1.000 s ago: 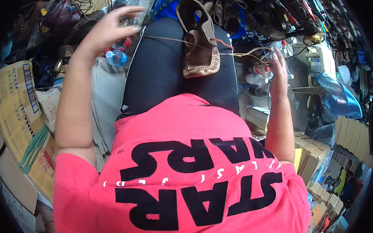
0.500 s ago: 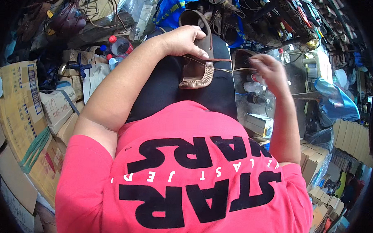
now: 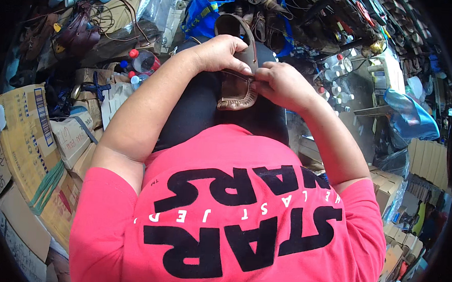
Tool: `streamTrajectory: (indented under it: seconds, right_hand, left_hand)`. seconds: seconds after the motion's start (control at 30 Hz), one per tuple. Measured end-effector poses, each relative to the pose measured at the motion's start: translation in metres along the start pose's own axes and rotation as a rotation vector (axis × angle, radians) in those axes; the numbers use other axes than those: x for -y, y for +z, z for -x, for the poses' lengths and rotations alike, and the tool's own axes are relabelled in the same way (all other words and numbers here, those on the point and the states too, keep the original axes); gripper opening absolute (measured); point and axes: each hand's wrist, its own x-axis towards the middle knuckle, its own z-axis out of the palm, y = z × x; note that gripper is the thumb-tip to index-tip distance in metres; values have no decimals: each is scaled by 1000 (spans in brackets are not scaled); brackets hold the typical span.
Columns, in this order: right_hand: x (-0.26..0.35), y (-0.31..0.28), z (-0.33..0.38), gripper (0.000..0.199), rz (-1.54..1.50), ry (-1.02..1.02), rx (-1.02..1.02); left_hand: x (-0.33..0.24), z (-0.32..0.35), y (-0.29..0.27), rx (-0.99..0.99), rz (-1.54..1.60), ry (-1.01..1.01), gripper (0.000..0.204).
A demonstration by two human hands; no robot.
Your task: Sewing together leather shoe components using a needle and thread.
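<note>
A brown leather moccasin (image 3: 236,102) with a gathered, stitched toe lies over my lap, its toe pointing toward me. My left hand (image 3: 222,53) is closed on the left side of its upper, thumb pressed near the opening. At the right edge, my right hand (image 3: 285,86) is closed with thumb and fingers pinched together against the leather. A dark thin strip (image 3: 243,75) crosses the shoe's opening between the two hands. Whatever the right fingertips pinch is hidden by them.
Cardboard boxes (image 3: 22,127) are stacked at my left. Red-capped plastic bottles (image 3: 143,62) stand beside them, with several more bottles (image 3: 337,70) at the right. A blue bag (image 3: 201,19) lies beyond my knees, and blue plastic (image 3: 411,116) hangs at the far right.
My right hand has come in from the right, where it was drawing thin cord out from the shoe, to the shoe's edge. My left hand keeps its grip.
</note>
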Motion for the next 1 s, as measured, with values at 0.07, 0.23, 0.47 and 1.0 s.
streamTrajectory:
  seconds: [0.07,0.23,0.47,1.0]
  right_hand:
    - [-1,1,2,19,-90,3,23]
    - [2,-9,34,16,-148,-34,-45]
    - [0,0,32,10,-199,101,-214]
    - [14,-15,19,14,-18,166,-93]
  left_hand:
    - [-2,2,0,-9,63,8,33]
    - [4,1,-3,1,-52,-14,32]
    - [3,11,-15,221,296,48,47]
    - [-2,12,-2,20,119,17,29]
